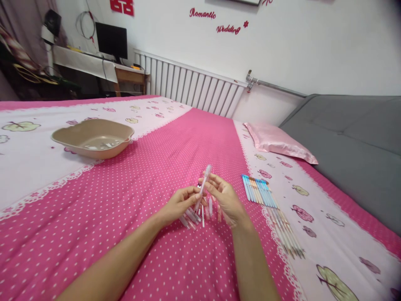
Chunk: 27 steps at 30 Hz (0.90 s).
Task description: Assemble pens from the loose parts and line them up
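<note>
The left hand (180,205) has its thumb and fingers clamped on the lower part of a pale pink pen (206,175), while the right hand (227,198) meets the upper half from the other side. Its fingertips lie at the barrel, but I cannot tell whether they grip or only steady it. The pen is raised between the two hands, its long axis standing steeply – upper end leaning away and to the right, lower end down by the left fingers. Neither hand is clearly nearer; each is at its own half.

Counted: one pen in the grip, and beneath the hands a scatter of loose pens (191,217) on the dotted bedspread (150,175). At least six show there – the hands cover part of the pile, so the full number is hidden. To the right, well apart, lie two side-by-side groups: a blue-and-tan row (258,191) of roughly ten or more, packed too close to count surely, and nearer the wearer a paler row (285,232) of about half a dozen. One basin (78,149) sits far left; one pillow (278,142), far right.
</note>
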{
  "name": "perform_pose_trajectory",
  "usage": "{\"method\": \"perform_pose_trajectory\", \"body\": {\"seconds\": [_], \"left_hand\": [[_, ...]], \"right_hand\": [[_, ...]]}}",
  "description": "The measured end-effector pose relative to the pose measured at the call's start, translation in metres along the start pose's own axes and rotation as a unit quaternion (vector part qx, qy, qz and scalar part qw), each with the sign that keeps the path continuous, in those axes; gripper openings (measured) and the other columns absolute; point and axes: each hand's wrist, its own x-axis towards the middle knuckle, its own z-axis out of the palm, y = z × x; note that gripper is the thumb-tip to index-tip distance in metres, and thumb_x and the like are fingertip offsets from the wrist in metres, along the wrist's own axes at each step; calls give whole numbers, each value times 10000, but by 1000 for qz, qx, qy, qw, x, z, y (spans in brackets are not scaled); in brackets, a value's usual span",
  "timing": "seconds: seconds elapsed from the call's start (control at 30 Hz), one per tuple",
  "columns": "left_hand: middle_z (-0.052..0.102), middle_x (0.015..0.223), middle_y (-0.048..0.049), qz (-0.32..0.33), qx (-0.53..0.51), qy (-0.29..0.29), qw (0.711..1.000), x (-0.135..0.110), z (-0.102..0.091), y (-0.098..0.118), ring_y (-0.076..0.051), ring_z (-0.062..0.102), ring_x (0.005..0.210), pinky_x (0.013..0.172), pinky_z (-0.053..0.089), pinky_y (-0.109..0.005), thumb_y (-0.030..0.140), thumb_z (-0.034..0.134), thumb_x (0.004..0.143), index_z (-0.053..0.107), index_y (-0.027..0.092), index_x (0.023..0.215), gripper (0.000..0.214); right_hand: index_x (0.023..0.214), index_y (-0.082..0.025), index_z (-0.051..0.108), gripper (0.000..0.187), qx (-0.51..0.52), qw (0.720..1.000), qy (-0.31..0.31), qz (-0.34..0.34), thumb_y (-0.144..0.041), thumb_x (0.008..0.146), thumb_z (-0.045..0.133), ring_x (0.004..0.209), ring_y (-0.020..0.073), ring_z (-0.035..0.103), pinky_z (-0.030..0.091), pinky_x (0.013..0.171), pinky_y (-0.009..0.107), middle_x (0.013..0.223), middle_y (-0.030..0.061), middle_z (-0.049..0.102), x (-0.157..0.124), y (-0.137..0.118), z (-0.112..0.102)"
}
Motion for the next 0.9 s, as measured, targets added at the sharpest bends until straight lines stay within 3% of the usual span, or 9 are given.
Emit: {"method": "perform_pose_trajectory", "body": {"seconds": [0.2, 0.43, 0.6, 0.7, 0.9], "left_hand": [[591, 752, -34, 16, 13, -6, 1000, 1, -1, 0, -113, 534, 653, 634, 432, -243, 450, 513, 831, 607, 131, 903, 340], [567, 723, -18, 22, 10, -21, 999, 0, -1, 0, -117, 543, 662, 655, 439, -252, 447, 504, 837, 599, 139, 861, 323], [564, 699, -1, 16, 1, 11, 1000, 1, -1, -2, -93, 519, 606, 601, 427, -226, 422, 586, 790, 594, 140, 922, 311], [567, 690, 3, 13, -5, 15, 1000, 1, -1, -1, -91, 518, 594, 590, 429, -224, 410, 612, 773, 599, 141, 916, 305], [564, 707, -5, 11, 6, 2, 1000, 0, -2, 0, -94, 523, 611, 602, 435, -226, 427, 558, 811, 606, 136, 919, 314]], "right_hand": [[1092, -218, 592, 407, 13, 1000, -28, 6, -290, 702, 681, 901, 184, 633, 499, 811, 350, 978, 65, 678, 0, -1, -3], [1017, -186, 615, 391, -12, 1000, -8, 0, -295, 658, 722, 825, 179, 640, 506, 762, 331, 875, 56, 673, 2, 5, -3], [979, -165, 616, 419, -54, 998, 43, -7, -283, 606, 765, 793, 148, 606, 488, 720, 276, 818, 23, 621, 3, 8, 1], [986, -170, 616, 417, -67, 997, 31, -16, -287, 613, 761, 765, 138, 590, 482, 696, 264, 791, 9, 606, 2, 8, 4], [1054, -208, 602, 375, -13, 1000, -22, -5, -303, 704, 696, 938, 160, 593, 475, 819, 292, 1027, 58, 633, -1, 0, 0]]}}
